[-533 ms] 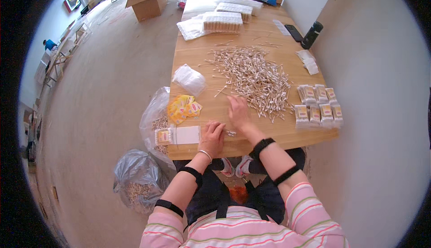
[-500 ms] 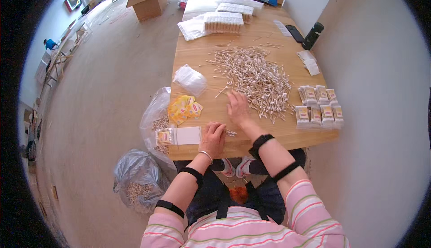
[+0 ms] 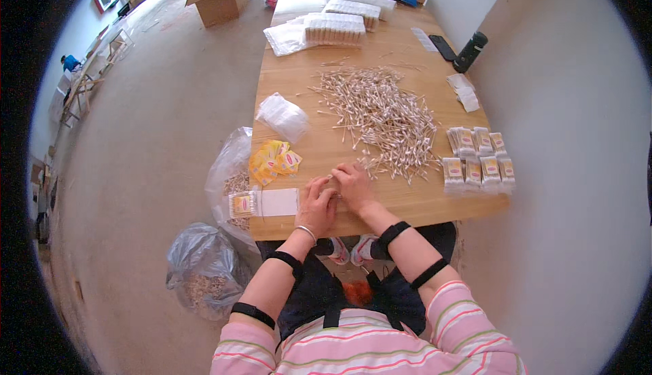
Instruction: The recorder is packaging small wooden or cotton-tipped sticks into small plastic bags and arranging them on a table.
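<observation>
Close to the table's front edge, my left hand [image 3: 317,205] is closed over a few cotton swabs, mostly hidden beneath the fingers. Touching it from the right is my right hand [image 3: 354,186], its fingertips pinched around a swab whose pale tip barely shows. Beyond both hands spreads a large loose heap of cotton swabs [image 3: 384,117]. Left of my left hand lies a white card strip [image 3: 280,202], joined at its outer end by a small clear pack of swabs [image 3: 242,204] with a yellow label.
Yellow cards [image 3: 273,162] and clear bags [image 3: 282,117] lie at the left. Filled packs [image 3: 479,158] stand in rows at the right. Farther back are bundled swabs [image 3: 334,29], a phone [image 3: 443,47] and a dark bottle [image 3: 470,52]. A bag of swabs [image 3: 207,273] sits on the floor.
My right hand has drawn back from the heap's near-left edge toward me and now meets my left hand. My left hand stays at nearly the same spot, over its swabs.
</observation>
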`<state>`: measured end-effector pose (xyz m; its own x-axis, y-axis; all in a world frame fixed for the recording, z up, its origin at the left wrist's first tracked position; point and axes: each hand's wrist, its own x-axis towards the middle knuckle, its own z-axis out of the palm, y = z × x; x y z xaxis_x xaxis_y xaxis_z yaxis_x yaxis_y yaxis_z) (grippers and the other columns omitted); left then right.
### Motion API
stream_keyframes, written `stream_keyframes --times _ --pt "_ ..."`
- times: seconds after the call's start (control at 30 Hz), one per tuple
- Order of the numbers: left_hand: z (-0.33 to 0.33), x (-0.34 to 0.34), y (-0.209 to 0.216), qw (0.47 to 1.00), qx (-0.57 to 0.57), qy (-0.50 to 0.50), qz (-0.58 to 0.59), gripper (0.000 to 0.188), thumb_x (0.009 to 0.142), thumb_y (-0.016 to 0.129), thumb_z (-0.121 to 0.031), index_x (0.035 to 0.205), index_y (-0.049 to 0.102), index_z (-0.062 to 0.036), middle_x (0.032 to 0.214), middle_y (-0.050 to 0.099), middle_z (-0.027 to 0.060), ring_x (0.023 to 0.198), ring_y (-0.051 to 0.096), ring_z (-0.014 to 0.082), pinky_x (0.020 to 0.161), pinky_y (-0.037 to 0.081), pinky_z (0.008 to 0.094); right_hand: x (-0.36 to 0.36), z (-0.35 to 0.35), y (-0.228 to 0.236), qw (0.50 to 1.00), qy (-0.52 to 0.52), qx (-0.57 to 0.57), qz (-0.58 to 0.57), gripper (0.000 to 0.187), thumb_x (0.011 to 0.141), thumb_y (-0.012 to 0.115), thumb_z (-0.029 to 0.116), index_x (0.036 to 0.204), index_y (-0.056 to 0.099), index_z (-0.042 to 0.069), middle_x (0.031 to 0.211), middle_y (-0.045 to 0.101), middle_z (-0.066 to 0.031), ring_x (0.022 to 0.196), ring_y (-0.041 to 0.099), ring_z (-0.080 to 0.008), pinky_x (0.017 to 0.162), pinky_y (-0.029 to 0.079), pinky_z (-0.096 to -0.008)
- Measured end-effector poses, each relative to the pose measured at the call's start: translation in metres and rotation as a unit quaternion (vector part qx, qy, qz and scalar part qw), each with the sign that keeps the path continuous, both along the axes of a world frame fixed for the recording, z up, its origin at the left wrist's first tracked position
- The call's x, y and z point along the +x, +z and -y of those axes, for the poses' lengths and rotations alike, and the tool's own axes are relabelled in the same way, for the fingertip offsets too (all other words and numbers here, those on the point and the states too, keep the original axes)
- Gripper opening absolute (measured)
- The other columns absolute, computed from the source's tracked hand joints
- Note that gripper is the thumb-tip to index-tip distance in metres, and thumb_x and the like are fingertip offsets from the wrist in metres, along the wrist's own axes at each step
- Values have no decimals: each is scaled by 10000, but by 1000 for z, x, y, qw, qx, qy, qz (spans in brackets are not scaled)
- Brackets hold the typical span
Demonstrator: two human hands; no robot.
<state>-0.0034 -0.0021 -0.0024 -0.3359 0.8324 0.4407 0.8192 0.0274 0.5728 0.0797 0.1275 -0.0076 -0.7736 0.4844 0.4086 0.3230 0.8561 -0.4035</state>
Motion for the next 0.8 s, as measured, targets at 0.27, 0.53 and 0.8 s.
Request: stream_keyframes --times 0.27,0.53,0.8 --pt "-1 4 9 999 -28 13 33 359 800 606 -79 1153 538 -63 1291 447 173 1237 387 358 1045 321 431 45 10 20 993 -30 -60 -95 233 729 593 55 954 652 59 1012 620 -81 1000 535 -298 873 441 -384" --pt "-4 -2 -7 1000 10 -25 -5 236 813 615 -78 1048 613 -46 1145 589 129 1157 498 328 1030 362 430 71 -38 7 990 -129 2 -61 181 747 623 83 921 671 90 976 626 -48 988 523 -271 885 415 -400" --pt "0 0 -4 999 -24 -10 33 353 798 618 -72 1145 556 -56 1256 507 151 1228 430 343 1049 341 434 41 -17 19 994 -102 30 11 106 761 640 181 850 698 185 886 634 25 922 530 -221 791 408 -390"
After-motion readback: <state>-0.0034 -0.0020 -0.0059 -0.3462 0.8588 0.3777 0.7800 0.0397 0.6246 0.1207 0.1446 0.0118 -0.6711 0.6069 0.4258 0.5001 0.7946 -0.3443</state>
